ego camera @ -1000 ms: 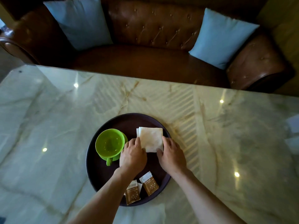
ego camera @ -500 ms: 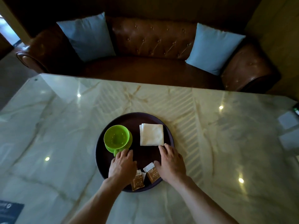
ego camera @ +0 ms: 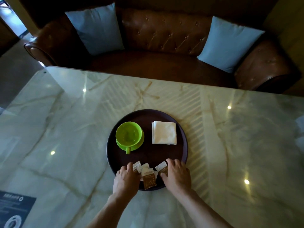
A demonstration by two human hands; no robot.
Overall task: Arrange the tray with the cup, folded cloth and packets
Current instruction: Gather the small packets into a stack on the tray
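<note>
A round dark tray [ego camera: 148,114] lies on the marble table. On its left stands a green cup [ego camera: 128,134] on a green saucer, handle toward me. A folded white cloth [ego camera: 164,135] lies flat on the tray's right. Several brown-and-white packets [ego camera: 148,177] lie along the tray's near rim. My left hand [ego camera: 127,179] rests on the leftmost packets with its fingers spread over them. My right hand [ego camera: 177,174] has its fingers on the rightmost packet [ego camera: 162,167]. Neither hand lifts anything; parts of the packets are hidden under the fingers.
The glossy marble table [ego camera: 65,129] stretches wide on both sides of the tray. A dark printed card [ego camera: 13,209] lies at the near left corner. Behind the far edge stands a brown leather sofa [ego camera: 164,35] with two blue cushions.
Both hands left the folded cloth and drew back to the near rim, now touching the packets. The cloth lies flat and squared. The view has shifted back.
</note>
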